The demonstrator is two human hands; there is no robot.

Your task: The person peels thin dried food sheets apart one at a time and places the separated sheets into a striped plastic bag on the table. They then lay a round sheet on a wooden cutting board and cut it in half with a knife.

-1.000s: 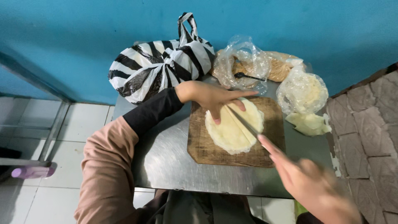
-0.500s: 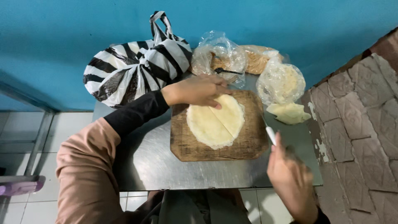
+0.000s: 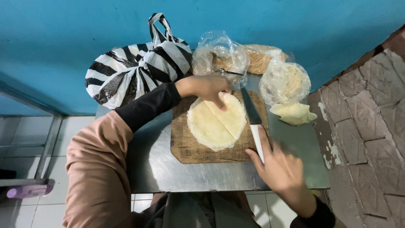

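A round pale flatbread stack (image 3: pixel 216 122) lies on a wooden cutting board (image 3: pixel 190 147), with a straight cut across it. My left hand (image 3: pixel 205 88) rests its fingertips on the far edge of the flatbread. My right hand (image 3: pixel 282 168) grips the white handle of a knife (image 3: pixel 252 115), whose dark blade lies over the board's right side, just right of the flatbread.
The board sits on a small steel table (image 3: pixel 156 169) against a blue wall. A black-and-white striped bag (image 3: pixel 130 71) stands at the back left. Clear plastic bags of food (image 3: pixel 219 57) and flatbreads (image 3: pixel 284 82) sit behind. Folded pieces (image 3: pixel 293 113) lie right. A stone wall (image 3: pixel 367 135) borders the right.
The knife has come back from the table's right edge to the board beside the flatbread. A cut line now shows across the flatbread. My left hand stays on its far edge.
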